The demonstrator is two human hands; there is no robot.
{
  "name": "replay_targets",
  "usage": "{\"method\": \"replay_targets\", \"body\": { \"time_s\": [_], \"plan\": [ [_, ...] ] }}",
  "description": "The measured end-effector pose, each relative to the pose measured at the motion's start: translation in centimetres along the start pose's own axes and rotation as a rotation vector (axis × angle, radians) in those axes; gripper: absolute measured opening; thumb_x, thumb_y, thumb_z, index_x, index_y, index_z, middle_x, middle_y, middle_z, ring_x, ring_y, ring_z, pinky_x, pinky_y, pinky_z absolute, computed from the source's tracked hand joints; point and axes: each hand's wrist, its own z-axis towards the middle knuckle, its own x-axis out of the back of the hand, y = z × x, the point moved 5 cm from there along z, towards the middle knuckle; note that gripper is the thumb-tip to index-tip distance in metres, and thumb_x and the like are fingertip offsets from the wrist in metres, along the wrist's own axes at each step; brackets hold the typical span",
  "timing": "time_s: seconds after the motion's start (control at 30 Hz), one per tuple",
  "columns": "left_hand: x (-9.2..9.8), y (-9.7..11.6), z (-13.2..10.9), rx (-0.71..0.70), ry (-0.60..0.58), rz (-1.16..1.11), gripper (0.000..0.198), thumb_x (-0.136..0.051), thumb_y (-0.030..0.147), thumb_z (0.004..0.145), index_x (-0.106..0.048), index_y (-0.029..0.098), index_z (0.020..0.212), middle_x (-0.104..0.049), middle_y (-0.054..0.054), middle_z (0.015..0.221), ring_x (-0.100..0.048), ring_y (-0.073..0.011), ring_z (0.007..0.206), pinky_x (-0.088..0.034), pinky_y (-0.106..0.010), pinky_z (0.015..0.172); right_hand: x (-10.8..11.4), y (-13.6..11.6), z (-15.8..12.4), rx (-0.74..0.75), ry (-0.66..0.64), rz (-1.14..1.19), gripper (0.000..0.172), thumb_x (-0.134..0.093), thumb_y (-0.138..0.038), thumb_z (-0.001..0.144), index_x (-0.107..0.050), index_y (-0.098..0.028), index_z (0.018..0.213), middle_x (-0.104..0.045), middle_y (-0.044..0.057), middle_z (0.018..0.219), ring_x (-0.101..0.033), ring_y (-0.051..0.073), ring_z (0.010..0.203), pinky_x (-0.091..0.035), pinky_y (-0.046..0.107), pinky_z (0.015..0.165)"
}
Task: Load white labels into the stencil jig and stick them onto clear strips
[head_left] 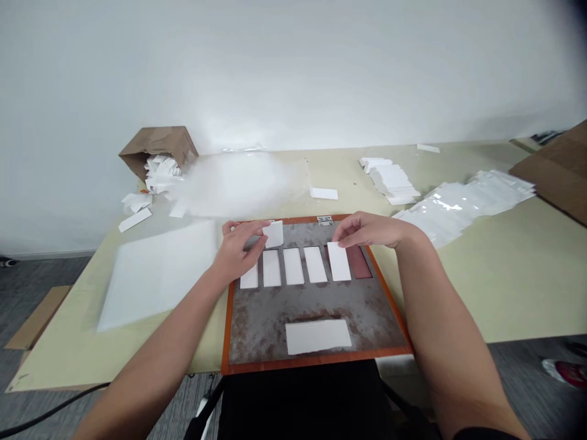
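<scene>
A grey metal plate in an orange frame has a row of slots with white cards in several of them. My left hand pinches a small stack of white cards above the row's left part and partly covers the leftmost card. My right hand grips the top edge of a white card at the fifth slot, slightly tilted over it. Right of that card, one slot shows a reddish bottom. A wider white piece lies near the plate's front edge.
An open cardboard box spills white cards at the back left. White sheets lie left. Stacked cards, a single card and clear plastic bags lie behind and right. Brown cardboard stands far right.
</scene>
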Motion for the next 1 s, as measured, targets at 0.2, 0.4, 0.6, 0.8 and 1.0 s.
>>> {"method": "replay_targets", "body": {
  "time_s": [0.2, 0.4, 0.6, 0.8, 1.0],
  "plan": [
    [0.0, 0.1, 0.0, 0.001, -0.008, 0.008, 0.024, -0.052, 0.027, 0.097, -0.061, 0.028, 0.119, -0.077, -0.001, 0.092, -0.071, -0.0176, 0.086, -0.036, -0.039, 0.094, -0.1, 0.1, 0.3, 0.037, -0.005, -0.003, 0.015, -0.076, -0.038, 0.07, -0.078, -0.027, 0.079, -0.071, 0.003, 0.077, -0.064, 0.018, 0.073, -0.052, 0.03, 0.063],
    [0.1, 0.3, 0.1, 0.006, -0.012, 0.006, 0.028, -0.05, 0.026, 0.097, -0.061, 0.029, 0.122, -0.077, -0.001, 0.093, -0.071, -0.0183, 0.088, -0.036, -0.04, 0.094, 0.0, 0.1, 0.4, 0.071, 0.016, -0.054, 0.015, -0.075, -0.04, 0.072, -0.079, -0.028, 0.08, -0.074, 0.004, 0.084, -0.066, 0.022, 0.081, -0.053, 0.035, 0.069],
    [0.1, 0.3, 0.1, 0.009, -0.023, 0.023, 0.026, -0.05, 0.026, 0.097, -0.06, 0.028, 0.12, -0.077, 0.0, 0.093, -0.071, -0.0182, 0.089, -0.036, -0.039, 0.094, 0.6, -0.1, 0.1, 0.053, 0.111, -0.14, 0.024, -0.076, -0.041, 0.069, -0.077, -0.027, 0.089, -0.062, 0.0, 0.081, -0.055, 0.014, 0.068, -0.044, 0.03, 0.064],
    [0.1, 0.4, 0.2, -0.001, -0.015, 0.0, 0.026, -0.051, 0.026, 0.096, -0.061, 0.029, 0.12, -0.077, 0.0, 0.095, -0.072, -0.018, 0.089, -0.036, -0.039, 0.093, 0.2, -0.9, -0.1, 0.134, 0.13, -0.078, 0.024, -0.076, -0.043, 0.071, -0.073, -0.023, 0.085, -0.045, -0.005, 0.064, -0.041, 0.011, 0.058, -0.034, 0.028, 0.057],
    [0.1, 1.0, 0.1, -0.043, -0.019, -0.003, 0.022, -0.054, 0.029, 0.096, -0.063, 0.029, 0.116, -0.077, 0.0, 0.09, -0.072, -0.0188, 0.087, -0.036, -0.041, 0.098, -2.0, -5.2, -0.5, 0.584, 0.418, -0.123, 0.025, -0.066, -0.04, 0.086, -0.075, -0.025, 0.104, -0.063, 0.003, 0.086, -0.05, 0.013, 0.066, -0.04, 0.028, 0.058]
  ]
}}
